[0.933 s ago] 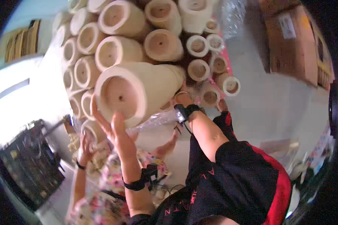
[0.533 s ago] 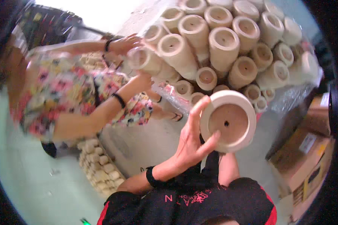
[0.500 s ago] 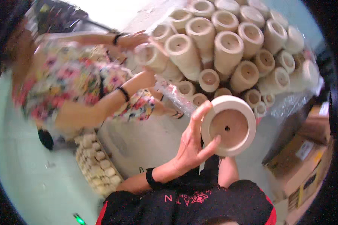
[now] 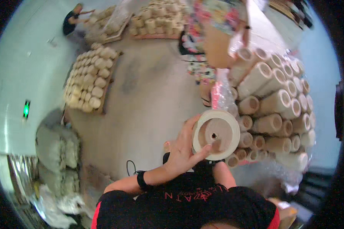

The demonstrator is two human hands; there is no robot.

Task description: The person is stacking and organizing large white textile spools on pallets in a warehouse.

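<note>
Left hand spread wide against the flat base of a clay flower pot, thumb at about 3 o'clock along the lower rim, fingers up the 9 o'clock side. Pot held at chest height just right of centre, base turned to the camera with the drain hole in the middle, long axis pointing away toward the floor. Right hand hidden behind the pot, only the forearm showing at 6 o'clock of it; grip there impossible to judge. Stack of matching pots lying on their sides at 2 o'clock, just beside. Bubble wrap at 12 o'clock. Pallet of pots well apart at 10 o'clock.
</note>
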